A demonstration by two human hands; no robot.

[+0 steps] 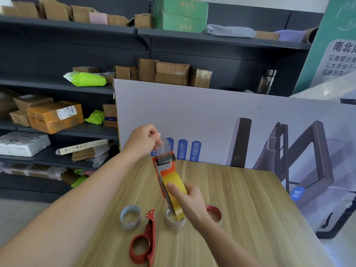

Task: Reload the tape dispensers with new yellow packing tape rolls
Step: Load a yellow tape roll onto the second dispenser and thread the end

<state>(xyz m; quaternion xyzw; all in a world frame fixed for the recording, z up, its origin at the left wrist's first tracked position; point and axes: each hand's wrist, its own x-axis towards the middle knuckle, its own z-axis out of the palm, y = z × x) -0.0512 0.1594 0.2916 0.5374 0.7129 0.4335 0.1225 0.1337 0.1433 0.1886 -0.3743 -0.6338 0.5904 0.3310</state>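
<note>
Tape end (163, 146) pinched in left fingers (155, 134).

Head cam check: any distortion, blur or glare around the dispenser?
Head view: fisheye bows the shelves at the edges; the clear tape strip pinched by the left hand looks smeared; orange dispenser and yellow tape roll are sharp; no glare there.

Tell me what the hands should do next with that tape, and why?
Probably lay the tape end down over the front of the orange dispenser. The left hand pinches that end just above it, while the right hand steadies the yellow roll already seated in the frame, so the threading looks nearly finished.
</note>
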